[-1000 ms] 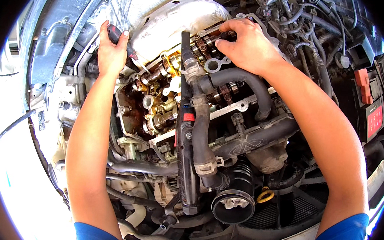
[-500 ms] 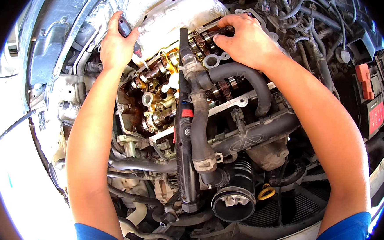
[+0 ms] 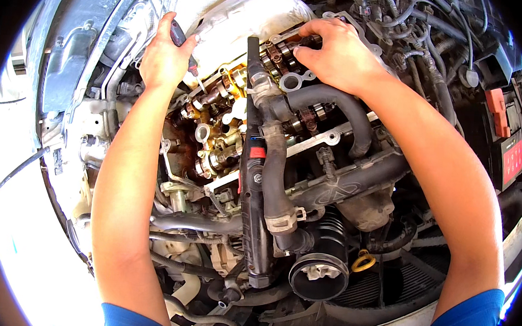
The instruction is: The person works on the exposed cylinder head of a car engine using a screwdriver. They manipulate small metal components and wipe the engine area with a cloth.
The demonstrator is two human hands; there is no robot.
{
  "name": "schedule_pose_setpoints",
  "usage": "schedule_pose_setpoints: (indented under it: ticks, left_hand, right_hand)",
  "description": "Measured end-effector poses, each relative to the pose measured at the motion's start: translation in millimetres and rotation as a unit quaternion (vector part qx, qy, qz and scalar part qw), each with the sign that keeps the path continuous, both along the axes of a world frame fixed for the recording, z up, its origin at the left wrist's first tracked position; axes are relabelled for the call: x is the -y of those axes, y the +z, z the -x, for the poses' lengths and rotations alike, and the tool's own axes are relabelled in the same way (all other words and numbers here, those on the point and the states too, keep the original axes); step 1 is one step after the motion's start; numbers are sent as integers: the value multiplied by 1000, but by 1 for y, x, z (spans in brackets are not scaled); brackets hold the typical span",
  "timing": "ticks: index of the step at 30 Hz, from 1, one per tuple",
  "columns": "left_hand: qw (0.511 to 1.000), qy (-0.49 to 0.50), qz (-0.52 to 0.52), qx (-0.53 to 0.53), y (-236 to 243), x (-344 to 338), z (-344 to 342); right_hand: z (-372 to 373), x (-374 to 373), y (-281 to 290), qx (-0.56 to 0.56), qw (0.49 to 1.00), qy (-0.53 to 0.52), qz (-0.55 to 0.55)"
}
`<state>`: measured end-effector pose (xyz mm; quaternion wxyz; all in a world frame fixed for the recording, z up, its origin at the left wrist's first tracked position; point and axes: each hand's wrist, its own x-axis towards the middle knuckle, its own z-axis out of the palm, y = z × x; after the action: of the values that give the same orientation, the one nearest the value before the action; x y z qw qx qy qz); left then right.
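My left hand is closed round the dark handle of a screwdriver with a red collar. Its thin shaft slants down toward the left end of the open cylinder head, near the golden, oily camshaft. Whether the tip touches anything is hard to see. Over the far right end of the head, my right hand is curled, thumb and forefinger bent round the dark parts there. Its other fingertips are hidden, and what it grips cannot be made out.
A black bar with a red patch lies across the engine, beside a thick hose. An open intake duct holds crumpled white material. Nearby are a yellow ring handle, a battery and a pale metal shield.
My left hand and the screwdriver have shifted slightly to the right. My right hand stays at the same end of the cylinder head; the whole view has moved a little.
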<state>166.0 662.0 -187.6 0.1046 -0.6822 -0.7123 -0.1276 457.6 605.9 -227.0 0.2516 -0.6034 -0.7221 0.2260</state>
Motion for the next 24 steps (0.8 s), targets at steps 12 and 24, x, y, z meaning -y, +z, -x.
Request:
schedule_pose_setpoints:
  ticks: [12, 24]
  left_hand:
    - [985, -116, -125, 22, 38, 13, -17]
    - [890, -395, -197, 116, 75, 54, -96]
  right_hand:
    - [-1, 2, 0, -17, 1000, -12, -24]
    - [4, 11, 63, -328, 923, 184, 87]
